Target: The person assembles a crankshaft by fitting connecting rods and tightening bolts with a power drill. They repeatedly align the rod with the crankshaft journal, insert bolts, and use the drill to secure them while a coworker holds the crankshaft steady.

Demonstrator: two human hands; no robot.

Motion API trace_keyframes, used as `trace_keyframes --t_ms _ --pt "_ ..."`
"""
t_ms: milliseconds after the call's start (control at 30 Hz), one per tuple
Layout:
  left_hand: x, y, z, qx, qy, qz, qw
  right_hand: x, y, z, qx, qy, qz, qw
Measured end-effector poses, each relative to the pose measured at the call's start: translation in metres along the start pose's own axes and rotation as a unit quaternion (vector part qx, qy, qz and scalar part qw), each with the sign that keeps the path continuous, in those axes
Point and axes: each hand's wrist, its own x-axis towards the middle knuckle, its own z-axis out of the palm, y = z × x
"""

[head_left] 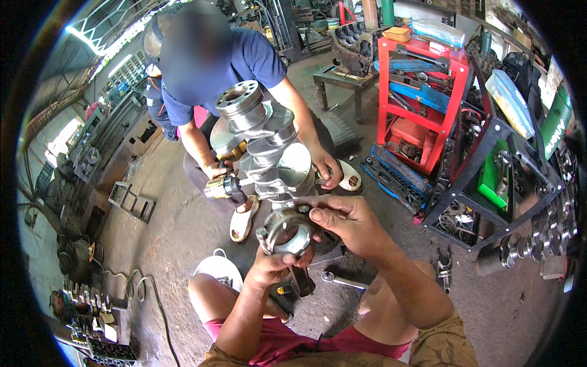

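Observation:
A metal connecting rod is held up in front of me, its round big end uppermost and its darker shank hanging below. My left hand is closed around the lower left of the ring. My right hand is closed at the ring's upper right, thumb and fingers by a bolt head; the fingertips are partly hidden. Just beyond stands a large upright crankshaft. A co-worker in a dark blue shirt sits behind it, one hand by a yellow-and-black cordless power tool, the other beside the crankshaft.
A ratchet wrench lies on the floor near my leg, and a white bucket stands to my left. At right are a red tool rack, an open blue socket set and a black metal shelf. A cable runs along the left floor.

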Motion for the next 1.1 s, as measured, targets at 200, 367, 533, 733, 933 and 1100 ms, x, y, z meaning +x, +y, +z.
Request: trace_keyframes --t_ms 200,367,533,733,933,1100 --pt "0.001 0.004 -0.006 0.032 -0.021 -0.019 0.999 0.002 -0.006 0.000 -0.021 -0.006 0.020 1.000" --pt "0.002 0.004 -0.001 0.042 -0.016 -0.012 0.999 0.000 -0.006 0.000 -0.062 0.008 -0.019 0.998" --pt "0.003 0.005 -0.002 0.085 -0.021 -0.009 0.996 0.002 -0.002 -0.004 -0.012 0.003 0.011 1.000" --pt "-0.011 0.004 -0.008 0.063 0.031 -0.041 0.997 0.005 0.005 -0.008 -0.060 -0.055 0.027 0.996" --pt "-0.012 -0.004 -0.013 0.104 0.025 -0.037 0.994 0.005 0.009 -0.012 0.018 -0.076 -0.022 0.997" --pt "-0.011 -0.006 -0.012 0.095 0.041 -0.016 0.995 0.007 0.007 -0.005 0.058 -0.067 -0.025 0.996"
